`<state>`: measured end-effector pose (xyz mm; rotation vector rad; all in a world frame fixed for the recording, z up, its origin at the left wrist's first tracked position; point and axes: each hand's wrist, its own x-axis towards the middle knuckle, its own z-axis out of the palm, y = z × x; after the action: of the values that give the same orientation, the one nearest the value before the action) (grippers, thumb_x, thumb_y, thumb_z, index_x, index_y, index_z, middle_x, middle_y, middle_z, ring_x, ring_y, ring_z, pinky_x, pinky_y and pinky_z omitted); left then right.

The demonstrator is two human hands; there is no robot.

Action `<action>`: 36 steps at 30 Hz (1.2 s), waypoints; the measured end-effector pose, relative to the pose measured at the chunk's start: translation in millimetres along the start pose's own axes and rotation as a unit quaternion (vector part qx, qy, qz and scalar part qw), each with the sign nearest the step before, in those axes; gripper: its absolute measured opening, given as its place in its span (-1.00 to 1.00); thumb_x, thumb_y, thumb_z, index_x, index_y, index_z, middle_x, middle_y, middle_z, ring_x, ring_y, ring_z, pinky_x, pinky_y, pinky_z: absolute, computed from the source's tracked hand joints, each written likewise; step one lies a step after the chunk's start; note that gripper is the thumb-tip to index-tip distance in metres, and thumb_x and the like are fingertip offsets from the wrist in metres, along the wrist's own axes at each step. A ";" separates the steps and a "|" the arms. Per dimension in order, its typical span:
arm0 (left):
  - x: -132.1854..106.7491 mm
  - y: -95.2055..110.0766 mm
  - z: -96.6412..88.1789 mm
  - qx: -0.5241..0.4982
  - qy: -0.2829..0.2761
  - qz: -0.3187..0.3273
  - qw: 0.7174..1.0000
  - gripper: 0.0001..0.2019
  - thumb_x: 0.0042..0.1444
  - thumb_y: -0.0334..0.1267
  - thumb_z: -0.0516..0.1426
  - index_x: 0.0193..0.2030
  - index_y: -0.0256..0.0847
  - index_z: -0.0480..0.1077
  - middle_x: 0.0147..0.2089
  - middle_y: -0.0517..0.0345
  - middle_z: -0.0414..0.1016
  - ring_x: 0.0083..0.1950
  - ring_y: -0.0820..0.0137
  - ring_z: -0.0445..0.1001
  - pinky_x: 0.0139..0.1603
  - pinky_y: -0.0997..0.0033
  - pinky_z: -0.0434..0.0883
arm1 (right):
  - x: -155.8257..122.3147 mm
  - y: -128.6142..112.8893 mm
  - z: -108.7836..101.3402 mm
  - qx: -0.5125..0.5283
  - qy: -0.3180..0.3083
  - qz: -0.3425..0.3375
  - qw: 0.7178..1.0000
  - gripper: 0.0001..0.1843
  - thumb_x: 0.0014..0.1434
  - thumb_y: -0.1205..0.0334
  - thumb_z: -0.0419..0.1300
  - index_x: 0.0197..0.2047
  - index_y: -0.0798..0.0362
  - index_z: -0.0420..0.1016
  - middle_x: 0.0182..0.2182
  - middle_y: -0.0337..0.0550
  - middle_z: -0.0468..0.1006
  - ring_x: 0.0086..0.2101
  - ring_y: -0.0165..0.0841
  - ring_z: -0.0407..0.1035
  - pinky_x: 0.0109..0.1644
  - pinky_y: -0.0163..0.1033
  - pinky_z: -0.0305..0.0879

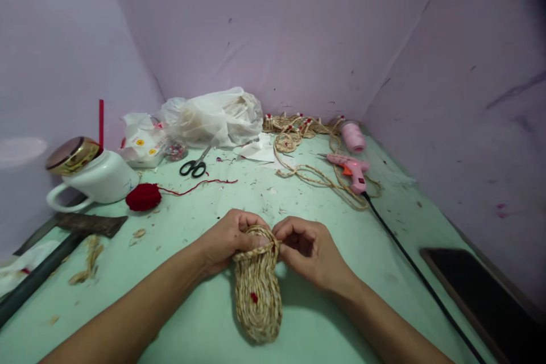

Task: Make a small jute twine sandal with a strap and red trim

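Note:
A small slipper-shaped piece of coiled straw cord (258,296) hangs toward me, its rounded end near the table. A red spot marks its lower part, and a twisted cord band loops across its upper end. My left hand (234,239) grips that upper end, thumb laid inside the loop and fingers behind it. At the loop's right edge, my right hand (313,250) pinches the cord band between thumb and fingertips, beside a small red bit. What lies right between those fingertips is partly hidden.
A pink glue gun (350,169) lies at right, its black cable running toward me past a dark flat slab (482,301). Black-handled scissors (194,167), red yarn (144,197), a white mug (106,176) and a hammer (91,224) lie left. Straw coils (294,131) sit behind.

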<state>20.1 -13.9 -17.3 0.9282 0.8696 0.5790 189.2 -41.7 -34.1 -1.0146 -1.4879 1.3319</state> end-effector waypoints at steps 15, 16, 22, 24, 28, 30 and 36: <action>1.1 1.7 7.8 0.017 0.033 -0.007 0.999 -0.88 -0.44 -0.46 0.11 -0.62 -0.35 0.44 -0.73 0.23 0.36 -0.70 0.56 0.23 -0.69 0.60 0.19 | -5.1 -8.7 8.5 -0.120 0.033 -0.069 0.990 -0.97 -0.14 0.39 0.11 -0.55 0.11 0.31 -0.61 -0.25 0.36 -0.59 -0.49 0.23 -0.52 -0.39 0.22; 0.8 1.9 8.2 0.020 0.033 -0.008 0.999 -0.87 -0.44 -0.47 0.10 -0.63 -0.35 0.44 -0.74 0.24 0.35 -0.71 0.56 0.23 -0.70 0.61 0.18 | -4.8 -8.6 8.8 -0.119 0.031 -0.065 0.990 -0.97 -0.14 0.39 0.10 -0.55 0.10 0.30 -0.61 -0.26 0.35 -0.59 -0.50 0.23 -0.52 -0.38 0.21; -0.8 0.2 7.3 0.012 0.025 -0.008 1.000 -0.86 -0.45 -0.48 0.09 -0.65 -0.33 0.45 -0.76 0.24 0.36 -0.73 0.56 0.22 -0.73 0.61 0.16 | -3.2 -7.5 10.8 -0.073 0.021 -0.023 0.997 -0.98 -0.17 0.38 0.09 -0.56 0.09 0.29 -0.63 -0.30 0.32 -0.60 -0.52 0.18 -0.54 -0.40 0.15; -0.9 -1.0 6.2 0.006 0.019 -0.003 1.000 -0.85 -0.46 -0.48 0.09 -0.64 -0.34 0.46 -0.75 0.22 0.38 -0.73 0.55 0.23 -0.72 0.61 0.17 | -2.8 -7.3 11.5 -0.045 0.019 -0.001 0.999 -0.97 -0.20 0.38 0.09 -0.57 0.09 0.29 -0.65 -0.32 0.30 -0.62 -0.53 0.16 -0.56 -0.40 0.12; -0.6 -1.4 4.5 0.000 0.010 -0.003 1.000 -0.85 -0.47 -0.49 0.10 -0.64 -0.34 0.46 -0.73 0.21 0.40 -0.72 0.54 0.25 -0.72 0.60 0.18 | -2.2 -5.8 12.0 -0.002 0.012 0.034 0.999 -0.95 -0.24 0.40 0.08 -0.59 0.09 0.29 -0.67 -0.35 0.27 -0.64 -0.56 0.12 -0.58 -0.42 0.06; -0.4 -0.5 4.2 0.005 0.008 -0.006 1.000 -0.86 -0.47 -0.48 0.11 -0.64 -0.34 0.46 -0.72 0.20 0.42 -0.71 0.54 0.27 -0.71 0.60 0.18 | -2.4 -4.8 12.2 0.012 0.003 0.043 0.999 -0.95 -0.25 0.40 0.09 -0.59 0.09 0.29 -0.68 -0.36 0.27 -0.64 -0.56 0.11 -0.58 -0.42 0.05; 1.2 0.6 3.4 -0.011 0.004 -0.016 1.000 -0.87 -0.47 -0.46 0.12 -0.63 -0.36 0.43 -0.73 0.18 0.40 -0.73 0.54 0.26 -0.72 0.59 0.18 | -1.8 -5.0 9.6 -0.005 -0.003 0.050 0.999 -0.96 -0.19 0.39 0.12 -0.56 0.10 0.31 -0.65 -0.34 0.30 -0.62 -0.54 0.16 -0.55 -0.42 0.11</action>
<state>23.6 -14.2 -16.2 0.8913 0.8827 0.5644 180.4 -46.6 -29.7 -1.1051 -1.4649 1.4000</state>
